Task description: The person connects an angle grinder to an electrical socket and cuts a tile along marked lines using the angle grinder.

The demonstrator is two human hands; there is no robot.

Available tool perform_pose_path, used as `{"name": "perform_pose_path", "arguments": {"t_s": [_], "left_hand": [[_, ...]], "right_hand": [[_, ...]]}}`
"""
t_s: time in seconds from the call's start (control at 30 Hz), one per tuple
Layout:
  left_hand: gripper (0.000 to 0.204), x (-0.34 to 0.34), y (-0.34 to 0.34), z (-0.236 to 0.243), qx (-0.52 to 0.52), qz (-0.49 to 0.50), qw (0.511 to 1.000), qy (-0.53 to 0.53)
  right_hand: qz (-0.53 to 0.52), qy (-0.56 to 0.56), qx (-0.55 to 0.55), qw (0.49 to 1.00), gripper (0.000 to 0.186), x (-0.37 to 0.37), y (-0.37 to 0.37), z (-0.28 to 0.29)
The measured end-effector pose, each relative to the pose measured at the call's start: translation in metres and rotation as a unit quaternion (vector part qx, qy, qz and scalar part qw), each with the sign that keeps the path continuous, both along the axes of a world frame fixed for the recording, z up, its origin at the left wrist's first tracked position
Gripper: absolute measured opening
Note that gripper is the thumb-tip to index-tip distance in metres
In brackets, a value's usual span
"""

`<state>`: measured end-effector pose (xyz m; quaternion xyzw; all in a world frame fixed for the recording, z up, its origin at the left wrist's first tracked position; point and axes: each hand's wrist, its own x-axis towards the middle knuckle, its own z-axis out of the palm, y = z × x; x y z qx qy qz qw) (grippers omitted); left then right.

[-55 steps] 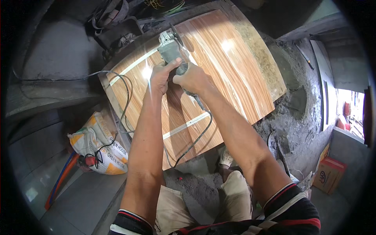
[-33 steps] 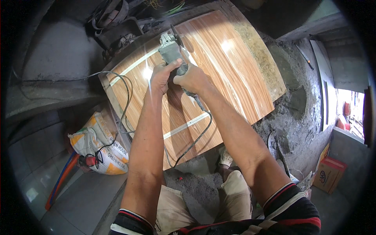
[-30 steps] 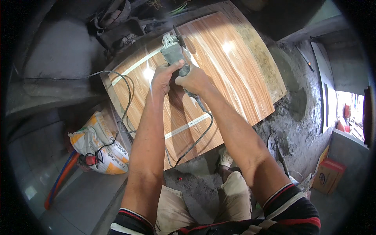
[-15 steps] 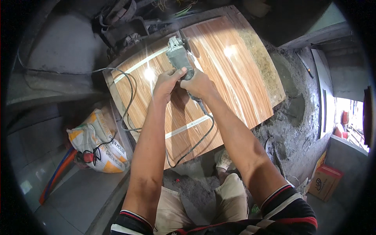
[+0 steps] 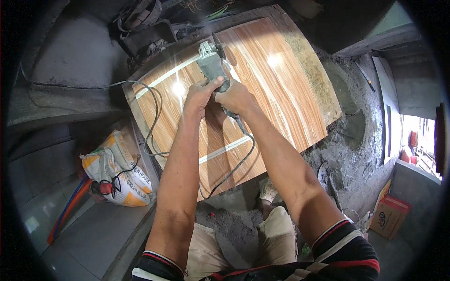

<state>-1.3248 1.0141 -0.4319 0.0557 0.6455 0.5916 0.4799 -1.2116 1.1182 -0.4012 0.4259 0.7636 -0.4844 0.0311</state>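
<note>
Both of my hands are closed around an angle grinder [image 5: 211,66] with a dusty grey-green body. My left hand [image 5: 198,97] wraps its left side with the thumb on top, and my right hand [image 5: 234,97] grips the rear of the body. At the grinder's far end stands a dark cutting disc [image 5: 218,45], edge down on or just above a glossy wood-grain panel [image 5: 276,98]; I cannot tell if it touches. A light strip [image 5: 226,149] crosses the panel nearer me. From the grinder's tail a dark cord [image 5: 246,161] loops over the panel.
The panel lies on a worn wooden board [image 5: 323,79]. A white and orange sack [image 5: 119,171] sits at the left beside an orange tube [image 5: 70,210]. A black tub [image 5: 149,40] stands behind. Rough, dusty cement [image 5: 347,154] and a cardboard box [image 5: 390,217] are at the right.
The grinder and both hands have shifted slightly away from me and to the left. The cord's loop has moved a little with them. Both hands keep their hold.
</note>
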Motion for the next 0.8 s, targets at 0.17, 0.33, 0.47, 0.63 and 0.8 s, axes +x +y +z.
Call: {"name": "perform_pose_path", "arguments": {"t_s": [0.17, 0.33, 0.47, 0.63, 0.8], "left_hand": [[0.052, -0.001, 0.001, 0.0, -0.018, -0.003, 1.0, 0.006], [0.051, 0.0, 0.0, 0.001, -0.01, 0.002, 1.0, 0.003], [0.05, -0.002, 0.001, 0.0, -0.018, -0.011, 1.0, 0.0], [0.053, 0.0, 0.0, -0.004, -0.002, -0.003, 1.0, -0.011], [0.051, -0.002, -0.003, -0.004, 0.0, -0.006, 1.0, 0.001]], "right_hand": [[0.0, -0.013, -0.005, 1.0, 0.056, 0.0, 0.001, 0.0], [-0.002, -0.017, -0.028, 0.999, 0.059, -0.001, 0.001, 0.003], [0.0, -0.021, -0.011, 1.0, 0.059, -0.001, 0.002, -0.002], [-0.002, -0.015, -0.024, 1.0, 0.06, 0.001, 0.001, 0.001], [-0.005, -0.03, -0.026, 0.999, 0.062, 0.003, -0.001, 0.007]]}}
